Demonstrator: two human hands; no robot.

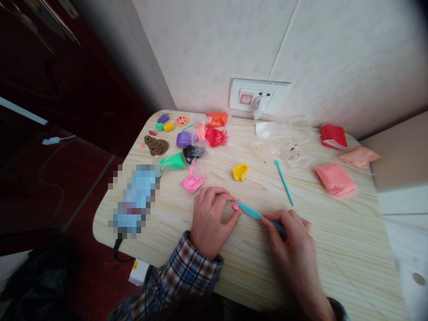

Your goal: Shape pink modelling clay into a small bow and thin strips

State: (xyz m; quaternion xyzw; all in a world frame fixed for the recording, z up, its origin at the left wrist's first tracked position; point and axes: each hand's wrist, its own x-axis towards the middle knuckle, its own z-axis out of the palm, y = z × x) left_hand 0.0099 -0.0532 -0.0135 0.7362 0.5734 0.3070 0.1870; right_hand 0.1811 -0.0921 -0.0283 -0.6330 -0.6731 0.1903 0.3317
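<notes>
On the light wood table, my left hand point(211, 219) curls its thumb and fingertips around a small pink piece of clay point(236, 206), pinching it at the sides. My right hand point(294, 245) grips a turquoise plastic clay knife point(250, 211), whose blade tip touches the pink piece. Just beyond them lies a yellow lump of clay point(240, 172). A thin turquoise modelling tool point(284, 183) rests to the right of it. Behind my left hand is a bag of pink clay point(193, 182).
Bags of green point(173, 162), black, purple and red clay crowd the back left, near a coiled brown clay piece point(156, 145) and small clay fruits. Several red and peach packets point(336, 179) lie right. A phone-like blurred object point(137, 198) with a cable sits at the left edge.
</notes>
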